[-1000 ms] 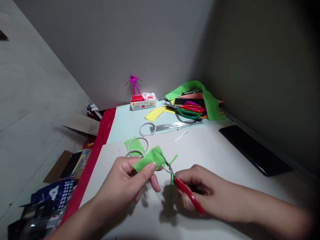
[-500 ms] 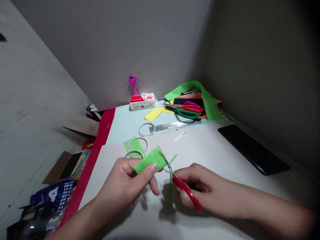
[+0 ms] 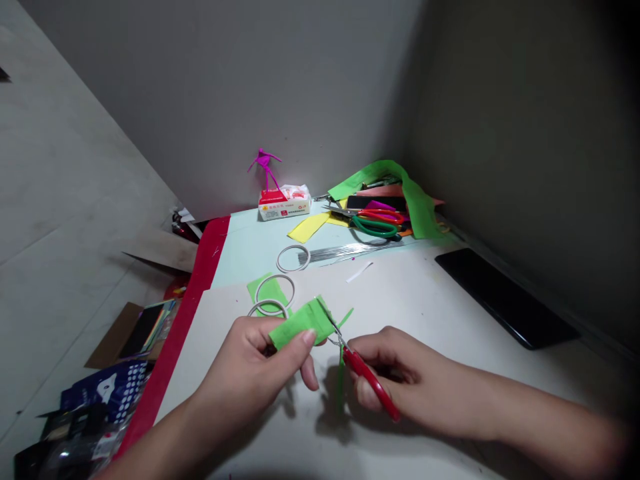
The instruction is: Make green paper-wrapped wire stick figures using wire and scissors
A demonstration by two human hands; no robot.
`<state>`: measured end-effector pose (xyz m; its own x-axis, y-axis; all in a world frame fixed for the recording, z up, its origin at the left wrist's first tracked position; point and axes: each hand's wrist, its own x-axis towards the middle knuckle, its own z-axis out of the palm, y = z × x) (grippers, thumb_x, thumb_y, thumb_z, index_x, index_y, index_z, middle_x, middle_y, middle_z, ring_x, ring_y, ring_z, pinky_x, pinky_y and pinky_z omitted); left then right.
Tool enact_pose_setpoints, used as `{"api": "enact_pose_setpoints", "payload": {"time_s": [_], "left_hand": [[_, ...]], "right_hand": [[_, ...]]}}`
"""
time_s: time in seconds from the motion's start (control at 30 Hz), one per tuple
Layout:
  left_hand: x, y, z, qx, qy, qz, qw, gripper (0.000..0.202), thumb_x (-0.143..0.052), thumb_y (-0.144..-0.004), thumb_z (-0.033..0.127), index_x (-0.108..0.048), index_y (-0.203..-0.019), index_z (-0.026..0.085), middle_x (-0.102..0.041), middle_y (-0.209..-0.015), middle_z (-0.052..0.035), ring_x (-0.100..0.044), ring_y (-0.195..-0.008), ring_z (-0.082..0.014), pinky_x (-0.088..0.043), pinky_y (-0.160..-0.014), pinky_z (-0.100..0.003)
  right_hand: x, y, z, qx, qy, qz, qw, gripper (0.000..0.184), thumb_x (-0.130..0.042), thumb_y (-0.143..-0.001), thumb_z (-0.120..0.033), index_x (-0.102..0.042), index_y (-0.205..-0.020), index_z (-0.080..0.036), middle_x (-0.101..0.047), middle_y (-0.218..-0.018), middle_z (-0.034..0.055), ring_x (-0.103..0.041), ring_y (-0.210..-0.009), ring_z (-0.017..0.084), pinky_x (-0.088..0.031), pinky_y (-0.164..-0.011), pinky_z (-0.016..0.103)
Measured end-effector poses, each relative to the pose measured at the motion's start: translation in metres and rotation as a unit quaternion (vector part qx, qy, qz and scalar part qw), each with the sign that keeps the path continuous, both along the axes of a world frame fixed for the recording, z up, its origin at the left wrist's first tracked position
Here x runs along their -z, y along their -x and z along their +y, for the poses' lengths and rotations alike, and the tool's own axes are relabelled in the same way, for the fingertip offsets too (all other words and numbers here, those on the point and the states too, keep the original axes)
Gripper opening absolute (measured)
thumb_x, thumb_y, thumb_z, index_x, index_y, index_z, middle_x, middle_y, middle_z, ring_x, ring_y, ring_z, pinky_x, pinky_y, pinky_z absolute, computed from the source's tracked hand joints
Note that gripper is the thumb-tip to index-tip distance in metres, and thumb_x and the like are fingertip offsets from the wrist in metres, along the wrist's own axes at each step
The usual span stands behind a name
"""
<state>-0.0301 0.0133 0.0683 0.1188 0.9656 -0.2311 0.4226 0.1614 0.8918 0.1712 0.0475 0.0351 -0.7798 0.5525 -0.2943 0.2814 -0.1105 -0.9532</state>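
Hands: left pinches green paper, right holds red scissors.

Above a white card sheet, the left hand pinches a folded green paper strip while the right hand holds red-handled scissors at its edge, with wire rings lying on the sheet just beyond.

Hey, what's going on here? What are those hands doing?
A person is working with paper and scissors. Their left hand pinches a piece of green paper, and their right hand holds red-handled scissors with the blades at the paper's edge. Just past the left hand, a wire ring lies on a smaller green paper square.
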Motion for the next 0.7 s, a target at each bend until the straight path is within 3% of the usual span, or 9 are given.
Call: {"api": "enact_pose_setpoints", "payload": {"time_s": [0.3, 0.7], "left_hand": [[0.0029, 0.0000, 0.0004, -0.015, 0.001, 0.017, 1.000, 0.042, -0.055, -0.083, 0.037, -0.066, -0.048, 0.017, -0.056, -0.048, -0.0010, -0.048, -0.049, -0.0104, -0.038, -0.051, -0.022], [0.0053, 0.0027, 0.0011, -0.016, 0.004, -0.001, 1.000, 0.043, -0.055, -0.085, 0.035, -0.064, -0.046, 0.018, -0.056, -0.050, 0.0001, -0.047, -0.051, -0.0104, -0.038, -0.055, -0.022]], "right_hand": [[-0.0010, 0.0017, -0.0003, 0.009, 0.012, 0.001, 1.000, 0.030, -0.060, -0.078, -0.030, -0.039, -0.059, -0.018, -0.033, -0.055, -0.0073, -0.029, -0.054, 0.007, -0.026, -0.050, 0.022], [0.0001, 0.0016, -0.0004, 0.013, 0.033, 0.017, 0.999, 0.036, -0.062, -0.077, -0.037, -0.039, -0.058, -0.018, -0.032, -0.053, -0.0075, -0.029, -0.052, 0.006, -0.025, -0.049, 0.021]]}}
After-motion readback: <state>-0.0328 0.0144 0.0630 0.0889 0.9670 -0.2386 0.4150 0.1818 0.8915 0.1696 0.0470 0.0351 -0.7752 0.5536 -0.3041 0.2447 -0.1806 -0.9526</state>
